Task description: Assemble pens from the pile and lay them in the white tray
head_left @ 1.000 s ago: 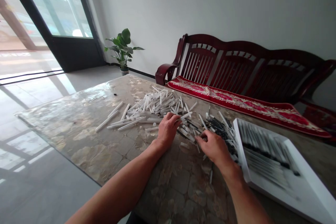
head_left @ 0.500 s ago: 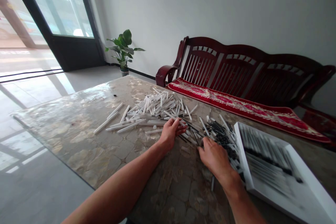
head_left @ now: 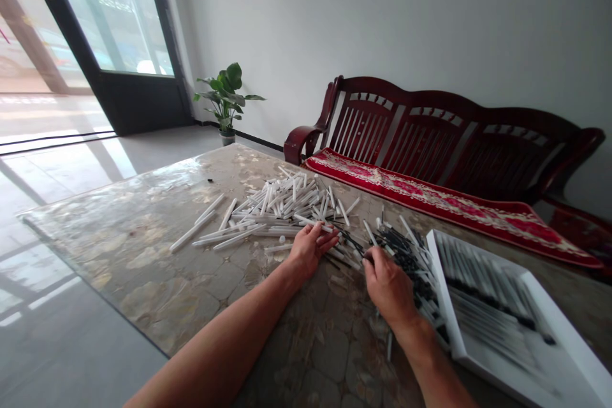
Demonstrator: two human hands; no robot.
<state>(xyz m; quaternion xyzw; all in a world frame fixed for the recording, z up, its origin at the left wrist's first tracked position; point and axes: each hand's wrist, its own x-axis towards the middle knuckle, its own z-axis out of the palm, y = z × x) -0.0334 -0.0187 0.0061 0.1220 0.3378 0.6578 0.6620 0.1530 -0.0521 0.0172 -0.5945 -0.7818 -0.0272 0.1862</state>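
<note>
My left hand [head_left: 310,248] is palm up over the table, thumb and fingers closed on a slim white plastic tube [head_left: 306,221] that points up and left. Beyond it lies a loose heap of similar white tubes [head_left: 282,197]. My right hand [head_left: 389,284], to the right, has its thumb and forefinger pinched on a thin black rod [head_left: 356,244]; its far end blends in with other dark rods on the table. A pile of black pieces [head_left: 401,245] mixed with pale tubes spreads behind and beside my right hand, partly hidden by it.
At the right a white box [head_left: 456,325] holds rows of slim clear and dark-ended sticks [head_left: 492,280]. The patterned table [head_left: 143,293] has its edge at the left. A wooden bench [head_left: 430,134] with a red runner stands behind, near a potted plant [head_left: 227,99].
My right hand has lifted slightly and shifted a little, still pinched. My left hand keeps the white tube. The camera has tipped up a touch.
</note>
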